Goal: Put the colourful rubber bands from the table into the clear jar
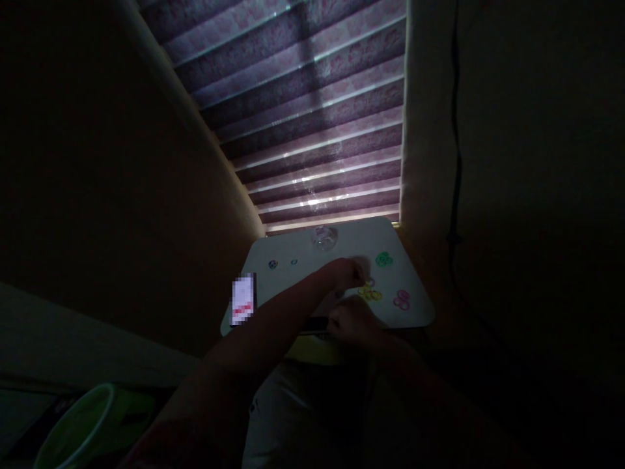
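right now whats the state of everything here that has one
window shade: down, light coming through
phone: screen lit
clear container: on the white board, lid unclear
yellow rings: loosely grouped
green rings: bunched
pink rings: bunched
green bin: open-topped
left hand: at yellow rings, grip unclear
right hand: near board's edge, grip unclear

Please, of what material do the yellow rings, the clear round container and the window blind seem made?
Yellow rings: perhaps rubber or soft plastic, finish unclear; thin, looped bands.
Clear container: smooth, glossy plastic or glass; see-through with highlights.
Window blind: probably fabric or paper, matte, patterned; pleated, with light glowing through.
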`<state>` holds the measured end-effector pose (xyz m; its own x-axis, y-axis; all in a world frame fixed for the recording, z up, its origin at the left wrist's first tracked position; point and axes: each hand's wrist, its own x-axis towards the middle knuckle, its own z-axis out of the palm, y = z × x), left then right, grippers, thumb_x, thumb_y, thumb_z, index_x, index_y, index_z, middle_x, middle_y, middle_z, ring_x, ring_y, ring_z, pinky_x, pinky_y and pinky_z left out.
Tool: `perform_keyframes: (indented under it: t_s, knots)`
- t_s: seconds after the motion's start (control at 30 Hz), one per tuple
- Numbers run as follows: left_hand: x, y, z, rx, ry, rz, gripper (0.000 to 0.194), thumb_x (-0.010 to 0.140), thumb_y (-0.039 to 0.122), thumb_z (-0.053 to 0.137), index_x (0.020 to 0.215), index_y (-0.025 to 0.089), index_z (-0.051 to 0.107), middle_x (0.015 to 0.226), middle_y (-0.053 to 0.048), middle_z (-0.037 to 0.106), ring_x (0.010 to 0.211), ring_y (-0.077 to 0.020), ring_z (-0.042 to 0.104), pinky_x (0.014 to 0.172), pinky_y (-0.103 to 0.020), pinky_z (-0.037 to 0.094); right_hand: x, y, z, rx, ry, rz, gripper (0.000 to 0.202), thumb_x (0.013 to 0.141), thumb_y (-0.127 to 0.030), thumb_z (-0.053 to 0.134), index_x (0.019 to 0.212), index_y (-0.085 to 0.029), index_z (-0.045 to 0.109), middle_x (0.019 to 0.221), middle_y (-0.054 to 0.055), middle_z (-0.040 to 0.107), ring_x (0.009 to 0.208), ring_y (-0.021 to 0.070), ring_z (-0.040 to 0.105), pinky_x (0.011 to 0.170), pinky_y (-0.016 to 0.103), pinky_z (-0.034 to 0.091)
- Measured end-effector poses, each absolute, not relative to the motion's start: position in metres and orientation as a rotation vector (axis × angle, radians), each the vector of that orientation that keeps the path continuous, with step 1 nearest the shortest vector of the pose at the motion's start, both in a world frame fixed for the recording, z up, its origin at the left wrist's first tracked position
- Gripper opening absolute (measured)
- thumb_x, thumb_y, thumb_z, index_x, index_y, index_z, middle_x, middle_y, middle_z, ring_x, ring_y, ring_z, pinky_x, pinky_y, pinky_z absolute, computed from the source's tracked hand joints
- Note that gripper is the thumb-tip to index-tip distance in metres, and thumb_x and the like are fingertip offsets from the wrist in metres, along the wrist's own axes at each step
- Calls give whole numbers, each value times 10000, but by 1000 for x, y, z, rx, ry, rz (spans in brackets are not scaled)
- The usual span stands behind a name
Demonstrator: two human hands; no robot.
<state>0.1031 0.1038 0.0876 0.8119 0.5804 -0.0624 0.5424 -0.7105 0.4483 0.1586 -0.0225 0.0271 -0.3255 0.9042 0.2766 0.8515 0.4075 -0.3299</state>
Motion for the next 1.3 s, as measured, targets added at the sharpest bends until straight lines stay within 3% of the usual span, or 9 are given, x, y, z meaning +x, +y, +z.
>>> perform_keyframes:
  t_s: [0.1, 0.23, 0.4, 0.53, 0.77, 1.07, 1.3]
  knots:
    - [115, 107, 82, 2585, 844, 57, 103, 683, 231, 783, 606, 227, 714, 603, 3, 676, 613, -176, 617, 634, -266, 414, 159, -24, 31, -1507, -2242, 210, 205, 785, -292, 594, 682, -200, 745, 717, 74, 755, 599, 168, 596, 577, 301, 242]
    - [98, 119, 90, 2658, 975, 60, 167, 791, 340, 690, 689, 222, 746, 688, -37, 717, 689, -208, 647, 668, -280, 431, 160, -24, 30, -1528, -2220, 246, 188, 773, -308, 606, 679, -208, 734, 668, 53, 733, 571, 156, 574, 566, 293, 225]
    - [21, 164, 122, 2678, 1351, 76, 232, 871, 319, 592, 827, 189, 780, 865, -96, 764, 841, -245, 681, 754, -298, 453, 161, -22, 22, -1486, -2224, 217, 219, 789, -302, 583, 630, -210, 702, 609, 34, 692, 542, 140, 516, 574, 299, 191]
    - [-57, 192, 138, 2594, 1670, 1, 242, 884, 265, 562, 890, 175, 786, 875, -101, 773, 857, -235, 693, 780, -295, 468, 160, -21, 22, -1472, -2194, 230, 239, 795, -291, 570, 603, -199, 678, 580, 25, 650, 544, 132, 470, 586, 299, 178]
    - [-77, 196, 106, 2603, 1744, -147, 327, 880, 289, 589, 1160, 213, 741, 1200, -109, 733, 1076, -240, 678, 911, -293, 485, 158, -19, 17, -1451, -2144, 238, 237, 761, -262, 555, 553, -180, 632, 540, 6, 573, 532, 115, 374, 595, 306, 158]
    - [-44, 191, 80, 2578, 1788, -80, 310, 905, 287, 514, 1017, 148, 767, 1100, -178, 729, 1036, -309, 696, 886, -375, 516, 157, -16, 17, -1450, -2129, 266, 208, 723, -261, 555, 533, -187, 596, 521, 4, 556, 527, 114, 342, 600, 302, 173]
    - [-42, 169, 89, 2448, 1816, 215, 261, 925, 259, 497, 1010, 132, 709, 1018, -159, 745, 941, -259, 706, 808, -330, 518, 160, -14, 9, -1478, -2115, 247, 208, 753, -251, 571, 554, -194, 581, 554, 11, 579, 562, 128, 425, 612, 296, 217]
